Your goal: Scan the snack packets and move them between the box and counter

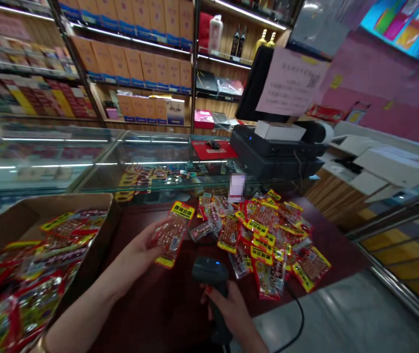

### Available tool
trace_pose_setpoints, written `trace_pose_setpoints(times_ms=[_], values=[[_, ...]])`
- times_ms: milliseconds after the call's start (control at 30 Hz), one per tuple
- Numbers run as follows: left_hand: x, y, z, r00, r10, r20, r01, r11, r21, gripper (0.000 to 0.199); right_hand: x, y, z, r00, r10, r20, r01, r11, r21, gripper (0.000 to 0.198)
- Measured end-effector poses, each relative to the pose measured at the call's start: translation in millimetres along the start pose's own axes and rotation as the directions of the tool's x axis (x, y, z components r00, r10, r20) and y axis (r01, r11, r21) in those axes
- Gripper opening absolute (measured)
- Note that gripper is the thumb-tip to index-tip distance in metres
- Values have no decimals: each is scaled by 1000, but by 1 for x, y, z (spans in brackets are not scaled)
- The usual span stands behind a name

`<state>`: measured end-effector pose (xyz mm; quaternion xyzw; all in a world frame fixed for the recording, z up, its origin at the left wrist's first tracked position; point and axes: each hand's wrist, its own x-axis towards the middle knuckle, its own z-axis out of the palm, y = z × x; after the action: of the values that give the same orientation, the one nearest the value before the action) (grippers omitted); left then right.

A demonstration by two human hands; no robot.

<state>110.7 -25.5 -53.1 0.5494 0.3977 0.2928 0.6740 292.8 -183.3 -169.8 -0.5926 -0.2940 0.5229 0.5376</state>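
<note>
A clear snack packet (174, 234) with yellow ends and red edges is gripped along its left side by my left hand (149, 247), above the dark red tabletop (139, 304). My right hand (227, 306) is wrapped around the handle of a black barcode scanner (211, 272), which shows a small blue light. The scanner's head is just below and to the right of the packet. To the right lies a loose pile of similar snack packets (260, 228), some overlapping. A cardboard box (80, 200) holding more packets stands left of my left arm.
Behind the table stands a glass display counter (150, 147). On it are a red mouse pad (209, 152) and a black cash register (268, 152) with a paper-covered monitor. The scanner's cable (302, 318) hangs at right, near a metal railing (404, 289).
</note>
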Motion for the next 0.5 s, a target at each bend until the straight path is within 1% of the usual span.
trace_pose_setpoints(times_ms=[67, 133, 200, 233, 267, 333, 400, 433, 500], values=[[25, 10, 28, 991, 9, 132, -13, 999, 29, 67, 7, 8, -2, 1000, 12, -9, -11, 998, 64, 69], [55, 16, 64, 975, 10, 222, -33, 995, 97, 63, 10, 14, -2, 1000, 5, -2, -5, 997, 83, 68], [85, 17, 104, 960, 32, 278, -96, 971, 217, 60, 11, 18, -3, 1000, 3, -3, -3, 997, 77, 68], [100, 17, 125, 946, 25, 324, -128, 945, 300, 59, 12, 20, -3, 1000, 7, -10, -6, 997, 76, 69], [112, 17, 146, 937, 13, 349, -140, 930, 340, 58, 12, 22, -2, 1000, 13, -21, -11, 997, 82, 71], [133, 14, 186, 926, -15, 378, -151, 902, 404, 58, 12, 27, -1, 998, 26, -63, -19, 994, 105, 75], [147, 11, 220, 922, -31, 386, -169, 864, 475, 56, 13, 33, 1, 992, 39, -123, -23, 992, 128, 77], [152, 8, 234, 921, -36, 387, -185, 836, 517, 54, 14, 36, 2, 987, 45, -152, -25, 991, 135, 78], [158, 2, 254, 924, -29, 382, -224, 769, 599, 53, 15, 41, 4, 980, 58, -191, -30, 989, 145, 78]])
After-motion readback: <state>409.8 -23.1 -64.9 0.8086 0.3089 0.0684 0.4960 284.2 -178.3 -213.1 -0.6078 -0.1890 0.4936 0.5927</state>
